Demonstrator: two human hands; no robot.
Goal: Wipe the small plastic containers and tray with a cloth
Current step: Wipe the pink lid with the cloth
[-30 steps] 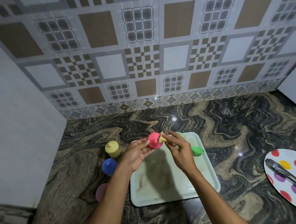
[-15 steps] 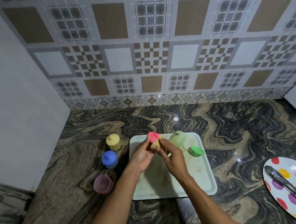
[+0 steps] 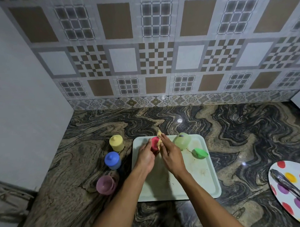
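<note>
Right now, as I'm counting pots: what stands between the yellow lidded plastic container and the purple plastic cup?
The blue lidded plastic container, standing upright on the marbled counter, as the head view shows.

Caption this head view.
Left hand grips a small pink plastic container; right hand wipes it with a yellow cloth over a pale green tray.

The table (image 3: 231, 127) before me is dark polished stone with swirling tan veins, set against a tiled wall (image 3: 157, 62). A pale green tray (image 3: 195, 179) lies at its middle. Just left of the tray stand a yellow lidded container (image 3: 116, 143), a blue lidded container (image 3: 112, 160) nearer me, and nearest, an open mauve container (image 3: 105, 185). A polka-dot plate (image 3: 294, 167) sits far right.
</note>
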